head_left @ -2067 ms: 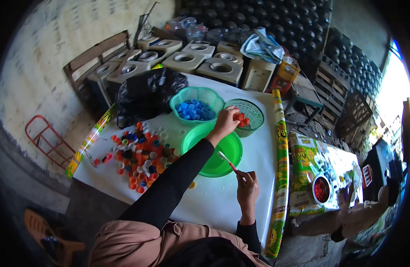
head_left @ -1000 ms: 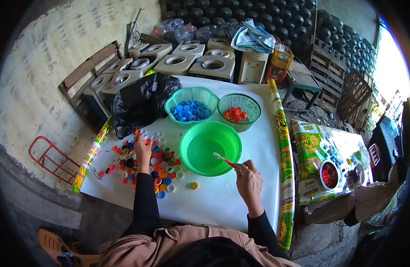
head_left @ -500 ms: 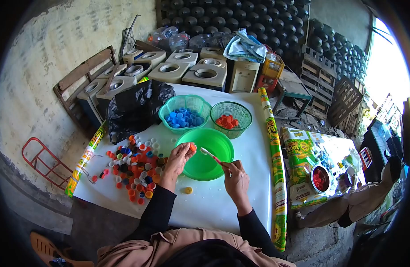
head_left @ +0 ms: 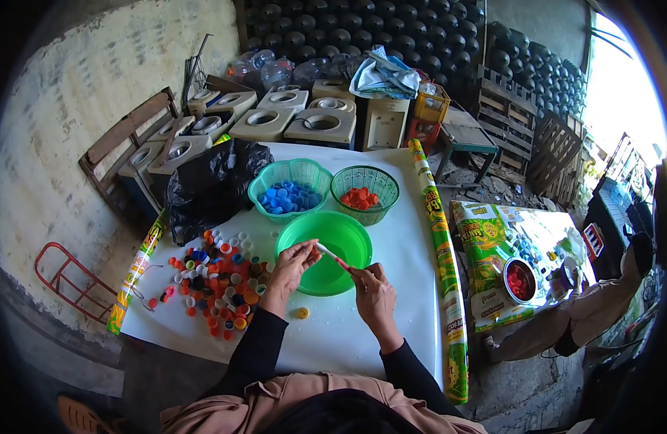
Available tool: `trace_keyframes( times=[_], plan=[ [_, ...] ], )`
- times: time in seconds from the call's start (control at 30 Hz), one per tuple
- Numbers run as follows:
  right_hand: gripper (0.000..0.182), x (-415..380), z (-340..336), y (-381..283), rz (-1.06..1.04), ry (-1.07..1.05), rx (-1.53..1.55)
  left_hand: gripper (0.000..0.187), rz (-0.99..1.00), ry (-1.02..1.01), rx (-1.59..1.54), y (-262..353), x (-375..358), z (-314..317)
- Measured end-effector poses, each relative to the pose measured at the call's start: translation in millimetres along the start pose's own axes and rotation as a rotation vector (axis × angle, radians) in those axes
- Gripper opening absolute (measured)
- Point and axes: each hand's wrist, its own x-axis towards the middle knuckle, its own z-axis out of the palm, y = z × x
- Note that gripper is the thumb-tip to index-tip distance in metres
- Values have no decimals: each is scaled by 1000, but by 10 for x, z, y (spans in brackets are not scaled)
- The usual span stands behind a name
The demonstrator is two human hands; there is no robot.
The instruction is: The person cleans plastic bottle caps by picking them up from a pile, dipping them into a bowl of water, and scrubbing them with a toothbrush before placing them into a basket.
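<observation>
Toothbrush (head_left: pixel 336 257) head has moved up to my curled left hand (head_left: pixel 291 267), contents hidden from me, while my right hand (head_left: pixel 375 294) pinches its handle beside the green basin (head_left: pixel 348 235).

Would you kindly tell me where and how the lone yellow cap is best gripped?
Probably pinch the yellow cap by opposite edges, from above: it looks low and round, and lies on the white tabletop apart from the cap pile.

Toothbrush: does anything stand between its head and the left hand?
Nothing visible does. The toothbrush, held in the right hand, slants over the basin with its head at the left hand's fingertips. Whether those fingers pinch something there is hidden.
</observation>
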Motion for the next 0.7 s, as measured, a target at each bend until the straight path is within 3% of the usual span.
trace_keyframes(
  times=[0.1, 0.2, 0.3, 0.57, 0.7],
  plan=[
    [14, 10, -13, 35, 37, 14, -88, 24, 21, 48, 146, -15, 12, 32],
    [13, 49, -77, 52, 28, 52, -60, 28, 313, 61, 543, -83, -9, 72],
    [12, 40, -83, 75, -18, 20, -83, 34, 364, 76, 939, 9, -101, 178],
    [15, 68, -181, 75, -38, -106, -74, 34, 356, 43, 904, -54, -70, 142],
    [17, 104, -194, 112, -30, -18, -137, 32, 314, 71, 952, 17, -78, 127]
  ],
)
